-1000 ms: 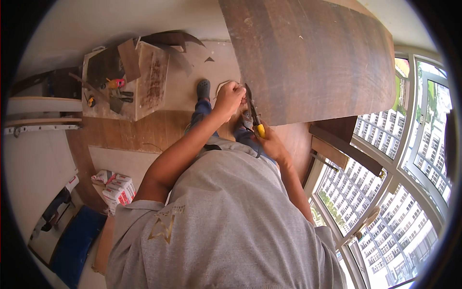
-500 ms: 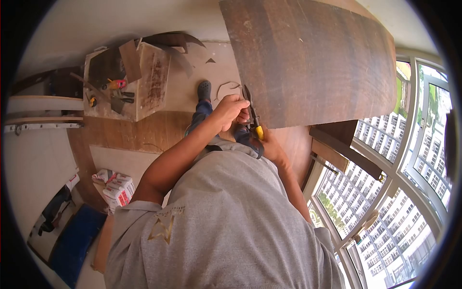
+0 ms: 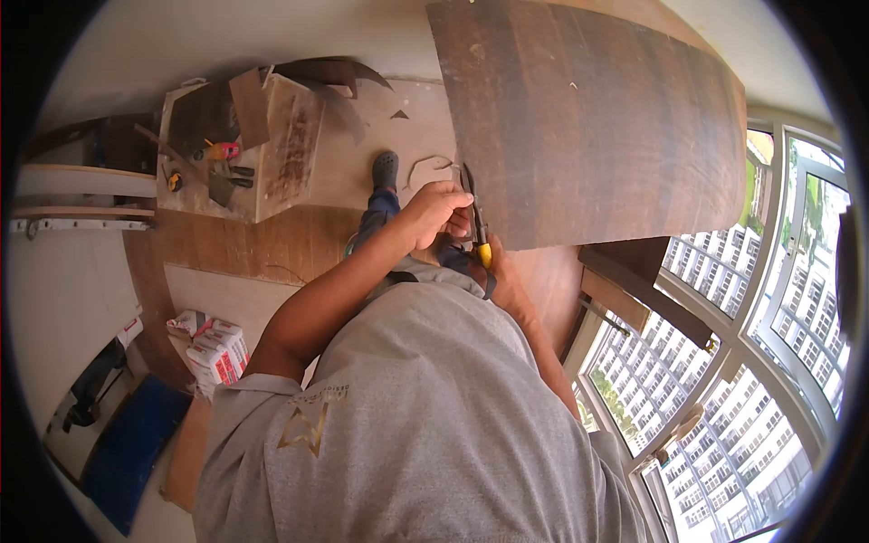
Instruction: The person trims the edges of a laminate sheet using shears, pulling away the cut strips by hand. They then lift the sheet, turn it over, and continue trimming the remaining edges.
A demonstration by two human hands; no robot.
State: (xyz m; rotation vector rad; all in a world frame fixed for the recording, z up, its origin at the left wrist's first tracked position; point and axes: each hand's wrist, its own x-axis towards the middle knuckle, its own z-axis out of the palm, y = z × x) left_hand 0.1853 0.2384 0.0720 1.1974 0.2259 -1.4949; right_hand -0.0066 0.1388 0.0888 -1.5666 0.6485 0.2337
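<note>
My right hand (image 3: 503, 267) is wrapped round the yellow handle of a hand tool (image 3: 485, 253), whose dark, pointed blade end reaches up along the edge of a large brown wood sheet (image 3: 588, 127). Beside the blade, my left hand (image 3: 442, 215) is closed in a pinch, thumb towards the tool. What lies between its fingers is too small and hidden to name. A thin curled strip (image 3: 424, 163) lies on the floor just beyond the left hand.
A worn wooden box (image 3: 290, 149) at the left bears several tools and offcuts. A wrapped white and red package (image 3: 217, 353) and a blue item (image 3: 136, 452) lie lower left. Glazed windows (image 3: 706, 362) line the right. A dark board (image 3: 647, 281) sticks out below the sheet.
The view has shifted a little, so the sheet sits slightly further right and lower. Both hands keep nearly the same pose, and the yellow handle is turned a little more upright.
</note>
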